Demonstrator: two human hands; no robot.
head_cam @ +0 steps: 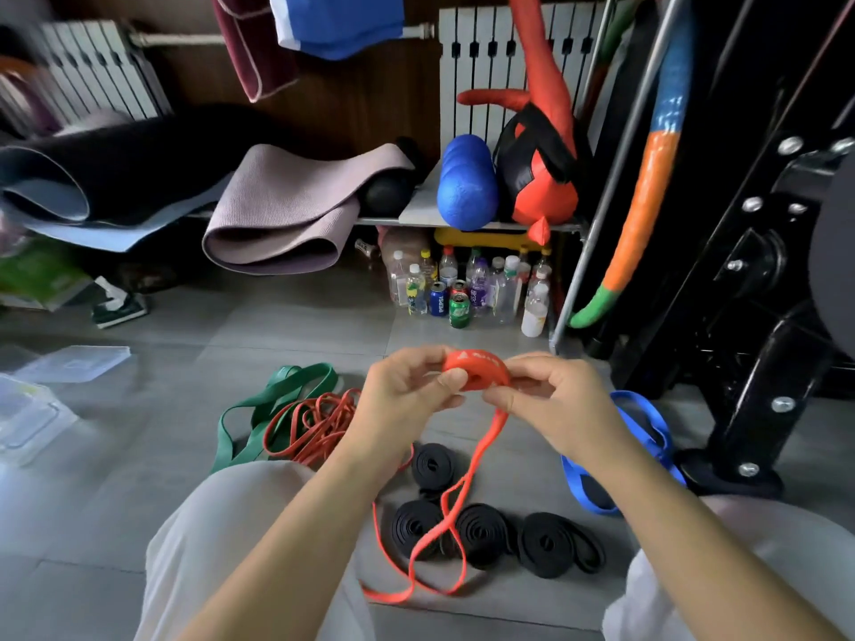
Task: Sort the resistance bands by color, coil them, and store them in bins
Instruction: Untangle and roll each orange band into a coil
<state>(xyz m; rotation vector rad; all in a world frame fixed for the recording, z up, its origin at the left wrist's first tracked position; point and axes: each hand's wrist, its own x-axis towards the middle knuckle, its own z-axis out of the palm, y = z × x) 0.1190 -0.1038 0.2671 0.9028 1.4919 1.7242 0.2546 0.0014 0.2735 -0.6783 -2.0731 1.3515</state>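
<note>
A red resistance band point(475, 370) is partly wound into a small coil held up between both hands. My left hand point(409, 386) pinches the coil's left side, and my right hand point(550, 400) pinches its right side. The band's loose tail point(444, 525) hangs down and loops on the floor. Several coiled black bands point(481, 532) lie on the floor below. A loose pile of thin red bands point(319, 425) and a green band point(268, 400) lie to the left. To the right lies a blue band point(643, 437).
Clear plastic bins and a lid point(69, 363) sit on the floor at far left. Bottles and cans point(467, 289) stand under a shelf holding rolled mats point(287, 210) and a blue roller point(467, 182). A black machine frame point(749, 293) stands at right. My knees flank the bands.
</note>
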